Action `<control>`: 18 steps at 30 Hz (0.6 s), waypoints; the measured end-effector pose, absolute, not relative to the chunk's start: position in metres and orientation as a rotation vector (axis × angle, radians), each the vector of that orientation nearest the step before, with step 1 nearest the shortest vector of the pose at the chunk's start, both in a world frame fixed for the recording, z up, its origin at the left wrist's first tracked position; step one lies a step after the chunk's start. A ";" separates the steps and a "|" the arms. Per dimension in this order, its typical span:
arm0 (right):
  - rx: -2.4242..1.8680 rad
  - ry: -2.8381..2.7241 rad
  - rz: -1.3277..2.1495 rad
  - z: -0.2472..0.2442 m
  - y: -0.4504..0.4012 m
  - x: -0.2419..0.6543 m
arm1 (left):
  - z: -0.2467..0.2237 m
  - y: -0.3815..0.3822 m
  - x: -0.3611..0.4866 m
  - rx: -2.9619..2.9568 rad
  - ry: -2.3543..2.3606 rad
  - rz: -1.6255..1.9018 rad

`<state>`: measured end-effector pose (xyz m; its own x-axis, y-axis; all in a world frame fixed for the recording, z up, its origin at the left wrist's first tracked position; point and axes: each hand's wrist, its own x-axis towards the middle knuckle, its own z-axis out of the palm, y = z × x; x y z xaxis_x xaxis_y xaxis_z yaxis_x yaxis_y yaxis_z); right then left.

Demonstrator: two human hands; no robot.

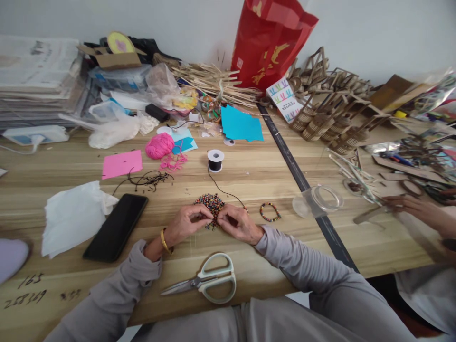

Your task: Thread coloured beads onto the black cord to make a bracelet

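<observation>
Left hand (187,223) and right hand (240,224), each with thumb and forefinger pinched closed, meet at the near side of a heap of beads (211,201), midway along the front part of the surface (249,156); anything between the fingertips is too small to tell. Black cord (223,190) runs from the spool (215,160) to the right hand. A beaded bracelet (270,212) lies right of it; scissors (213,279) lie nearer the front edge.

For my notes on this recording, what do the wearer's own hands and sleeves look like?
The left hand and right hand are gloveless. Both sleeves are plain grey, the left cuff folded back. A gold-coloured bangle circles the left wrist.
</observation>
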<state>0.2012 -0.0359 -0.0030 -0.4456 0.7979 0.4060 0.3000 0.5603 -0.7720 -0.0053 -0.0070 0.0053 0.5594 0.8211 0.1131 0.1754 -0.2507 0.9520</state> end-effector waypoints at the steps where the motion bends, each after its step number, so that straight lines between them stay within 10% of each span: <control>1: -0.881 -2.000 0.800 -0.003 -0.036 0.201 | 0.006 -0.007 -0.005 1.747 0.831 0.765; 18: -0.872 -1.988 0.798 -0.003 -0.036 0.201 | 0.006 -0.007 -0.005 1.756 0.836 0.763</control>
